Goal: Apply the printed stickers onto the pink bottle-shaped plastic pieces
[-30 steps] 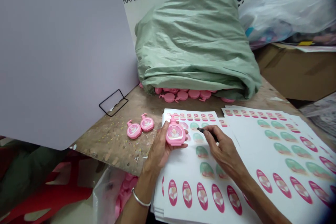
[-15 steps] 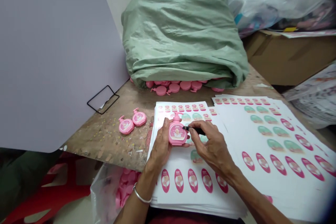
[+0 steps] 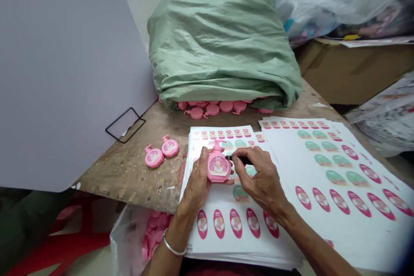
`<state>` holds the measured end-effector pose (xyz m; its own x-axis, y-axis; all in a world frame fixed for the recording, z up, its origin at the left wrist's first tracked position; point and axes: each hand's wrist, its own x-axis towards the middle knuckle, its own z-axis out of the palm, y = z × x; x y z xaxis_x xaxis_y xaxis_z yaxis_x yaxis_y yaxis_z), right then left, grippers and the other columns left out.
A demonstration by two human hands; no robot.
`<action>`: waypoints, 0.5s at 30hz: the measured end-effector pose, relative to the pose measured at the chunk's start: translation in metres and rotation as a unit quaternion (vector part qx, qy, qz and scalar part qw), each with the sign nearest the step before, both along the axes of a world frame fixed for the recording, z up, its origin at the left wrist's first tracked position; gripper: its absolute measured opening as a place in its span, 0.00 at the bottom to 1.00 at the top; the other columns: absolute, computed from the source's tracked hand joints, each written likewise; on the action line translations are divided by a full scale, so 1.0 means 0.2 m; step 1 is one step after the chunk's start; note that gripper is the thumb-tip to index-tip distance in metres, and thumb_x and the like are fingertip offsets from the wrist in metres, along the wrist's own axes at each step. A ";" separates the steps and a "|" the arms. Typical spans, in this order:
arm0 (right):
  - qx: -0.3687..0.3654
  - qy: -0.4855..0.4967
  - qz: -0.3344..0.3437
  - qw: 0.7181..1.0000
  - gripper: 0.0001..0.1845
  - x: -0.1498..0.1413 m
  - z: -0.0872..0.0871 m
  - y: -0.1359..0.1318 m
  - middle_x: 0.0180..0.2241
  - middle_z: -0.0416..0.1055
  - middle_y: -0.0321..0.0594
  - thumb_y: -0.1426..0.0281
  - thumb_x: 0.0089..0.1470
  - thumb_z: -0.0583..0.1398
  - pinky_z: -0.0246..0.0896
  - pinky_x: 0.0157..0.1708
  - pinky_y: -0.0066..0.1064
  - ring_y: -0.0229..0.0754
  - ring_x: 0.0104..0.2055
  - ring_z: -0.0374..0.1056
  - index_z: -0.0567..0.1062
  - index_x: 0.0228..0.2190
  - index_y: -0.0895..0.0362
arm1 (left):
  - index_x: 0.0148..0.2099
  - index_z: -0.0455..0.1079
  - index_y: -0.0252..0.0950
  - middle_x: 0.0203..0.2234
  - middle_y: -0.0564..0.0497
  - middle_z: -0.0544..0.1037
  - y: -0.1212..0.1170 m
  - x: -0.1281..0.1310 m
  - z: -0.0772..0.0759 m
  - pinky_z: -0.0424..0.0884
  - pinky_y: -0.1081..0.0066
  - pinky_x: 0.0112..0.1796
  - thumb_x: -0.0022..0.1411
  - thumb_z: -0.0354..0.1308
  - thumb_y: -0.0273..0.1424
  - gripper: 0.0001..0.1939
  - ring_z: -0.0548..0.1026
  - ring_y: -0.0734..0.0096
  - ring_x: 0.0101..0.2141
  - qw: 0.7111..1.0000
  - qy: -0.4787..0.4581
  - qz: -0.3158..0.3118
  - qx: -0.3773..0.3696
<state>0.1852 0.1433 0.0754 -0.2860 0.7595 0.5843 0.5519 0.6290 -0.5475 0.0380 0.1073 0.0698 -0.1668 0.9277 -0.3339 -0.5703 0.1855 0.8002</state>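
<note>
My left hand (image 3: 196, 180) is shut on a flat pink bottle-shaped plastic piece (image 3: 219, 167), which has a pump-like top and a round baby-picture label. My right hand (image 3: 259, 177) pinches a black pen-like tool (image 3: 242, 160), its tip at the piece's right edge. Both hands are above a stack of printed sticker sheets (image 3: 223, 133) with pink oval and green labels. A second sheet stack (image 3: 336, 181) lies to the right. Two similar pink pieces (image 3: 154, 158) (image 3: 170, 147) lie on the table to the left.
More pink pieces (image 3: 210, 108) lie under a green plastic sack (image 3: 220, 39) on the worn wooden table (image 3: 129, 172). A grey board (image 3: 64, 73) on a wire stand (image 3: 125, 125) stands left. A clear bag of pink pieces (image 3: 155, 233) sits below the table edge.
The pink piece now stands more upright, with both hands closer together. The black tool's tip has moved onto the piece's right edge. The whole view has shifted slightly.
</note>
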 end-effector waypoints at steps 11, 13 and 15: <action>0.235 -0.109 -0.044 0.965 0.12 0.00 0.02 -0.02 0.22 0.72 0.32 0.71 0.50 0.67 0.53 0.37 0.37 0.39 0.26 0.62 0.68 0.32 0.55 | 0.48 0.75 0.37 0.52 0.45 0.75 0.01 0.02 -0.05 0.73 0.71 0.46 0.59 0.61 0.39 0.18 0.70 0.58 0.55 0.994 0.077 0.067 -0.029; 0.266 -0.147 -0.053 0.951 0.12 0.01 0.03 -0.03 0.22 0.72 0.33 0.70 0.51 0.67 0.53 0.37 0.37 0.39 0.26 0.63 0.68 0.33 0.56 | 0.49 0.75 0.37 0.52 0.43 0.75 0.02 0.03 -0.06 0.74 0.68 0.45 0.59 0.61 0.40 0.19 0.70 0.56 0.55 0.995 0.062 0.068 -0.029; 0.259 -0.176 -0.075 0.947 0.11 0.02 0.02 -0.03 0.24 0.73 0.35 0.69 0.53 0.65 0.53 0.37 0.38 0.40 0.27 0.63 0.69 0.36 0.57 | 0.50 0.74 0.36 0.50 0.43 0.76 0.03 0.05 -0.06 0.76 0.67 0.42 0.59 0.61 0.41 0.20 0.72 0.56 0.53 0.997 0.043 0.058 -0.023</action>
<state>0.1897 0.1380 0.0789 -0.4446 0.4446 0.7776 0.7469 0.6632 0.0479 0.0478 0.1123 0.0585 -0.3015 0.8847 -0.3556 -0.5201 0.1600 0.8390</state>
